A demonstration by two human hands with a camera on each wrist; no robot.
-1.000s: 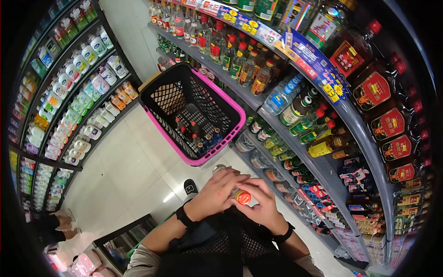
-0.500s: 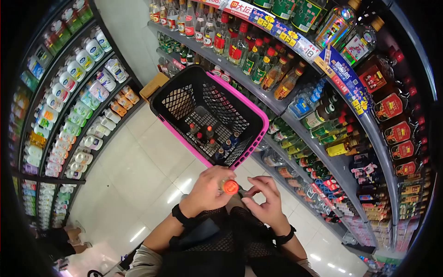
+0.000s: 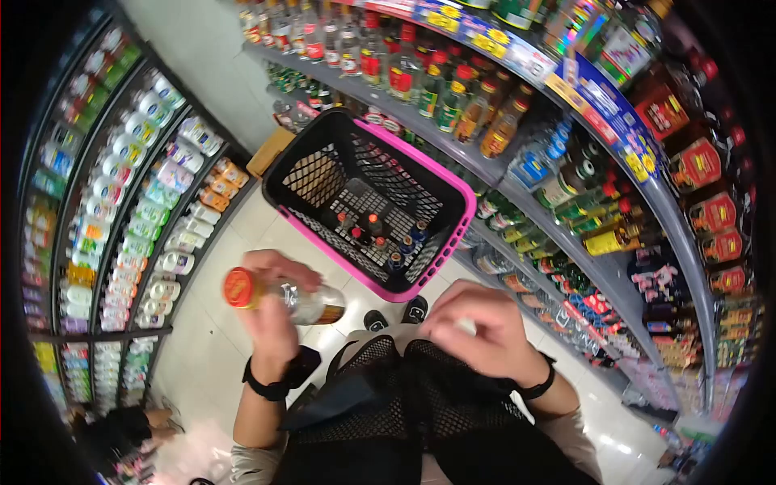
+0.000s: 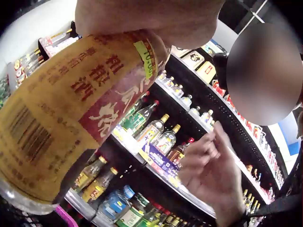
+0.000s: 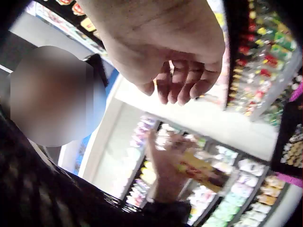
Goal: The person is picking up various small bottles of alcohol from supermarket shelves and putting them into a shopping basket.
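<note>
Fingers of the left hand [image 3: 271, 323] are wrapping the sideways orange-capped clear glass bottle [image 3: 319, 304]; supporting its base with the loosely curled, empty right hand [image 3: 485, 327] is looking wise

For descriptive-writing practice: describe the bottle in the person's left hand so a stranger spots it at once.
Find the black mesh shopping basket with the pink rim in the aisle. Beside it, the left hand holds a clear glass bottle with an orange-red cap. Unlike the upright shelf bottles, it lies sideways.
</note>
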